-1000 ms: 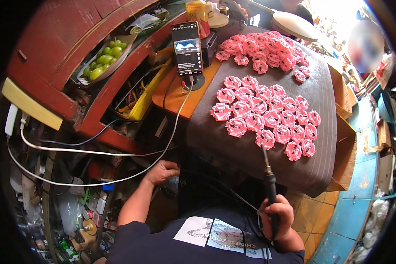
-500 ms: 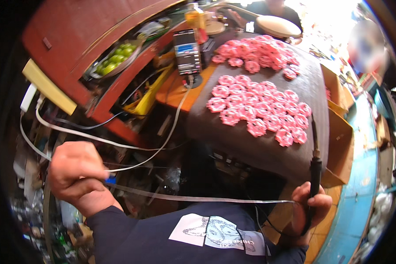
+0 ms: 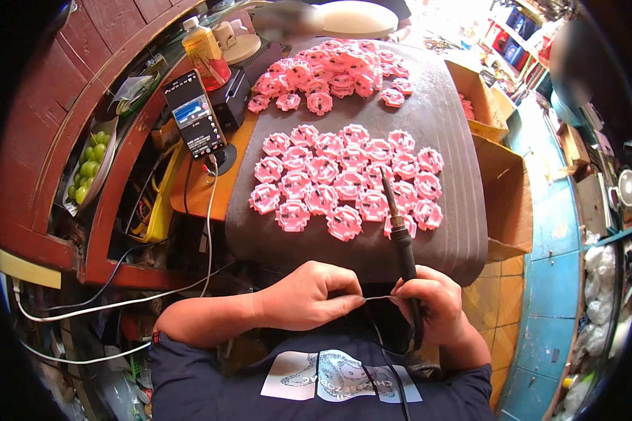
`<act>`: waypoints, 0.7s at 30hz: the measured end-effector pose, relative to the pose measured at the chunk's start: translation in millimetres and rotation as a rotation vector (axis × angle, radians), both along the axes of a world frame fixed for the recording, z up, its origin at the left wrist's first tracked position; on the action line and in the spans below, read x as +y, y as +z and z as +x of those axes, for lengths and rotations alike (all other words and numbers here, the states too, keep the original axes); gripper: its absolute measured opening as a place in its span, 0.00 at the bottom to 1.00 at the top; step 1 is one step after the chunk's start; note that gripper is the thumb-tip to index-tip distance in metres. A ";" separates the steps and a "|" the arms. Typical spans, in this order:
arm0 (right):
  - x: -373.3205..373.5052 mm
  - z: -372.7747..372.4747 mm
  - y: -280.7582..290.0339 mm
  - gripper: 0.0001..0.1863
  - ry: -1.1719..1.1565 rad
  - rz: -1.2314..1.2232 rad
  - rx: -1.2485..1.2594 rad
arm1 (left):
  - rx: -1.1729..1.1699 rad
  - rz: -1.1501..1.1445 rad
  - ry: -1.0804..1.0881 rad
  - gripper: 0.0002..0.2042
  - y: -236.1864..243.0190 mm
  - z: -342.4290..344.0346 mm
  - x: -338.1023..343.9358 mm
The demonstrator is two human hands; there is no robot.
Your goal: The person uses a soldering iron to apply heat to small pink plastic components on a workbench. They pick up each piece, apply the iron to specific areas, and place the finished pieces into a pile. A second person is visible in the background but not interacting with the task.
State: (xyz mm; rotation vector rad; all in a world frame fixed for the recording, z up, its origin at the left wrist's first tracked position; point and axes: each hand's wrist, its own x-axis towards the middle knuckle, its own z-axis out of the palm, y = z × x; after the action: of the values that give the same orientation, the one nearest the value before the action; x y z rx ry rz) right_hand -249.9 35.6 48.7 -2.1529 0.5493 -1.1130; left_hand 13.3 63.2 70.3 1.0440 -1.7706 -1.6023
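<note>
My left hand [image 3: 326,295] is closed in a pinch on a thin silvery wire [image 3: 378,297], low in front of the dark mat [image 3: 260,238]. My right hand [image 3: 428,302] grips a black-handled soldering iron [image 3: 404,249], pointing up over the mat, with the wire running to its fingertips. The iron's tip is over a spread group of several pink plastic parts [image 3: 349,184] with dark pieces at their centres; whether it touches one I cannot tell. A larger heap of similar parts [image 3: 330,70] lies at the back of the mat.
A phone [image 3: 194,112] on a stand is left of the mat, near a bottle [image 3: 207,59] and cables. Green fruit [image 3: 91,161] sits in the red cabinet [image 3: 91,63]. Cardboard boxes [image 3: 505,196] line the right side. A partly hidden person [image 3: 400,14] is at the back.
My left hand has swung out left and returned to the middle beside my right hand, shortening the wire between them. The iron has shifted right, then back left. The view has also shifted.
</note>
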 end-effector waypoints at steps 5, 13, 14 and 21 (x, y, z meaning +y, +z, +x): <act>-27.6 0.5 1.6 0.16 -0.050 0.104 -0.105 | -0.198 -0.354 -0.031 0.04 30.4 37.3 -25.5; -50.8 -54.4 1.8 0.31 -0.607 0.187 -0.449 | -0.492 -1.343 0.560 0.13 114.1 77.5 -86.1; -52.4 -60.0 3.8 0.41 -0.669 0.220 -0.377 | -0.528 -1.397 0.547 0.15 116.9 70.6 -94.8; -81.3 -73.8 -3.5 0.49 -0.668 0.201 -0.261 | -0.324 -1.352 0.114 0.11 32.0 -9.7 -197.7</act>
State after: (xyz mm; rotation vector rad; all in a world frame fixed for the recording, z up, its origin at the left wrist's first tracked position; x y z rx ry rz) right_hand -323.7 -45.8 45.2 -1.6440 1.2486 -1.5748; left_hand 3.6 -134.5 102.4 0.6510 -2.2774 0.0638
